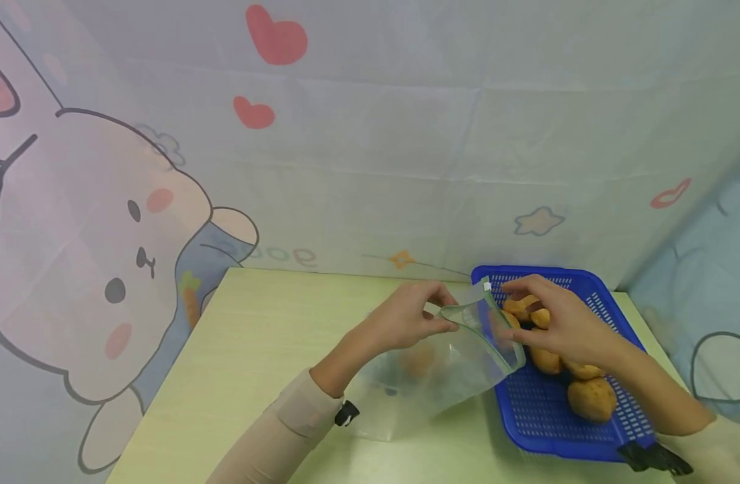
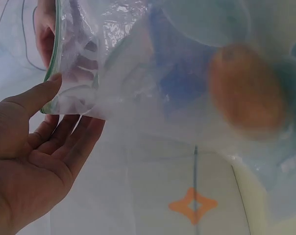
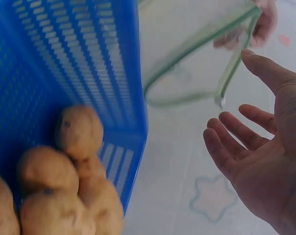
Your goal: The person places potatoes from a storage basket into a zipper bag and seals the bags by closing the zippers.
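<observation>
Two hands – left hand [image 1: 406, 316] pinching clear bag [image 1: 442, 370] rim, right hand [image 1: 563, 323] open, fingers relaxed over potatoes [image 1: 590, 398]

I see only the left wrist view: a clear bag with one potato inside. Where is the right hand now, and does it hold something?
Observer: The right hand is over a blue basket, beside the open mouth of the bag. The right wrist view shows its palm empty.
Operator: Are more potatoes there?
Observer: Yes, several potatoes lie together in the basket.
Operator: On what does the bag rest?
Observer: Its bottom lies on a pale table, while the left hand pinches the rim and holds the mouth up.
</observation>
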{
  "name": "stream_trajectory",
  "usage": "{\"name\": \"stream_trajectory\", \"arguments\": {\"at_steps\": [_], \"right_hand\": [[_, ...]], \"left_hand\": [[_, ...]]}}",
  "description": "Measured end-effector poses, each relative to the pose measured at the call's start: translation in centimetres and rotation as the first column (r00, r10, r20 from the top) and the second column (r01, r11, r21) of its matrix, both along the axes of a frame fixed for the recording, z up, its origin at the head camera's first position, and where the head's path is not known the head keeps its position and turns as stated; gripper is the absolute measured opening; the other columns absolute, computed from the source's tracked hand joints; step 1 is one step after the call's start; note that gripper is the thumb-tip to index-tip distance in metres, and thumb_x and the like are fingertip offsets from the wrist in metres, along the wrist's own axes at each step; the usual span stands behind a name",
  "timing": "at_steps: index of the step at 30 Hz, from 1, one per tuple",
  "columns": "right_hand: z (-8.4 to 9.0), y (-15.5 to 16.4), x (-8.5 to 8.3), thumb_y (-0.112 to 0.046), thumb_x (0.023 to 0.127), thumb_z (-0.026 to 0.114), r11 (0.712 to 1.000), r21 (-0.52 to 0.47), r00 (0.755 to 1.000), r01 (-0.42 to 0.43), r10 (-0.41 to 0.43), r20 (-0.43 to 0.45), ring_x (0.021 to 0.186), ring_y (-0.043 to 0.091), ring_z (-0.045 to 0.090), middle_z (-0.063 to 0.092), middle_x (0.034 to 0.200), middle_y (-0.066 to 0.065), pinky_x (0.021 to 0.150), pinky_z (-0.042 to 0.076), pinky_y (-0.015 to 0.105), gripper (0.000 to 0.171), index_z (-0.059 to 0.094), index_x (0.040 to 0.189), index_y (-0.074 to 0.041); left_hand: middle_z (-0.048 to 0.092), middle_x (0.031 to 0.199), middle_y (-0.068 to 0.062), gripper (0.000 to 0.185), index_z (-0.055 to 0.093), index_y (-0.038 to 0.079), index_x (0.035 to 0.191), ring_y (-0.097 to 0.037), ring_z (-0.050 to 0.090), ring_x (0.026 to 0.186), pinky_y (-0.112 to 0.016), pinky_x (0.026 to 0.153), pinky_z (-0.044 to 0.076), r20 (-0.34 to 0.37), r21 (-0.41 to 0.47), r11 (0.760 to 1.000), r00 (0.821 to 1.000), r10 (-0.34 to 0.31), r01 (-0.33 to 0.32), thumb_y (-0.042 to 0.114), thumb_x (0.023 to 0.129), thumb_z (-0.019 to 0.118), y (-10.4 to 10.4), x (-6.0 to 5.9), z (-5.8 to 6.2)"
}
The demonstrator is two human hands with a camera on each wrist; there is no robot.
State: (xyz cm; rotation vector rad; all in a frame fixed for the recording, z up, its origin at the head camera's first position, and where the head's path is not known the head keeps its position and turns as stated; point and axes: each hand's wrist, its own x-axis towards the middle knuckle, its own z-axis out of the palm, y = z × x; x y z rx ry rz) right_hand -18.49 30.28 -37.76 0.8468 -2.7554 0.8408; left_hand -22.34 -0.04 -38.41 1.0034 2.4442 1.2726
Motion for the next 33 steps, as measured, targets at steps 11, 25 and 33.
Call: {"name": "stream_trajectory", "arguments": {"at_steps": [11, 25, 33], "right_hand": [[-3.3, 7.0, -0.7, -0.029, 0.085, 0.093, 0.987, 0.094, 0.991, 0.129, -0.125, -0.041, 0.107, 0.034, 0.068, 0.068, 0.124, 0.015, 0.081, 0.061, 0.047, 0.059, 0.065, 0.13, -0.002], [-6.8, 12.7, 0.8, -0.041, 0.079, 0.095, 0.957, 0.238, 0.985, 0.168, -0.174, 0.003, 0.105, 0.035, 0.068, 0.07, 0.119, 0.016, 0.083, 0.058, 0.051, 0.069, 0.068, 0.125, 0.003], [-8.1, 13.1, 1.1, -0.04, 0.075, 0.098, 0.954, 0.244, 0.984, 0.176, -0.168, -0.054, 0.099, 0.027, 0.066, 0.068, 0.116, 0.011, 0.076, 0.059, 0.042, 0.067, 0.069, 0.122, -0.003]], "left_hand": [[0.07, 0.113, 0.007, 0.025, 0.068, 0.015, 0.112, -0.008, 0.066, 0.113, -0.016, 0.083, 0.058, -0.008, 0.004, 1.0, 1.0, -0.001, 0.001, 0.022, 0.095, 0.084, -0.3, -0.1, -0.3], [0.07, 0.114, 0.005, 0.026, 0.067, 0.015, 0.113, -0.008, 0.066, 0.113, -0.016, 0.083, 0.058, 0.002, 0.004, 1.0, 1.0, -0.002, 0.002, 0.021, 0.095, 0.084, -0.4, 0.0, -0.4], [0.069, 0.113, 0.007, 0.026, 0.067, 0.014, 0.113, -0.007, 0.065, 0.113, -0.015, 0.082, 0.058, 0.005, -0.009, 1.0, 1.0, -0.009, 0.009, 0.022, 0.095, 0.084, -0.2, 0.1, -0.2]]}}
